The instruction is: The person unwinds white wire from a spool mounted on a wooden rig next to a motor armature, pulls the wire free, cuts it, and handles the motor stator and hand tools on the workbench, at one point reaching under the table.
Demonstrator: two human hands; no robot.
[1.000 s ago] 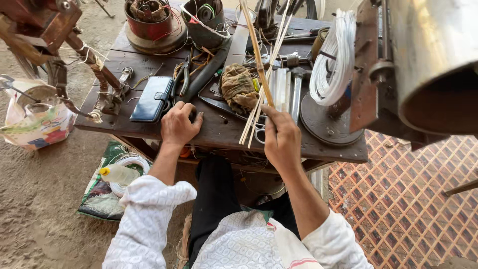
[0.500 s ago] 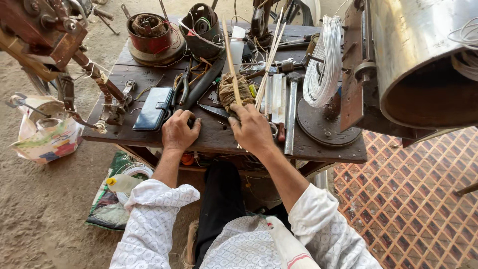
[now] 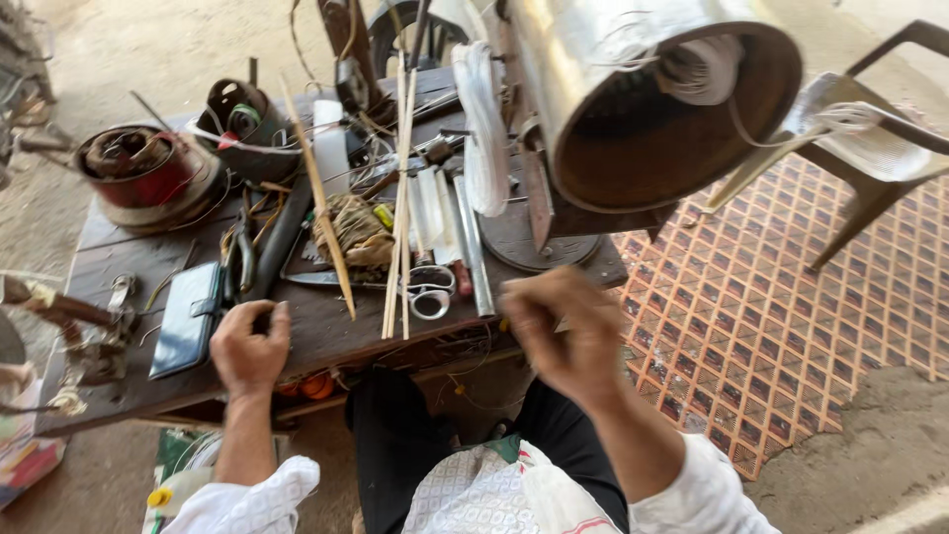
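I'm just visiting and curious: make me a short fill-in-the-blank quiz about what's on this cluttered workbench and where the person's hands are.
1. The left hand rests on the wooden workbench just right of a dark phone ____.
2. The scissors near the bench's front edge have ____ handles.
3. The right hand is blurred and raised, off the bench's ____ corner.
4. The floor under the plastic chair is covered by a ____-patterned mat.

Missing words: case; white; front right; diamond
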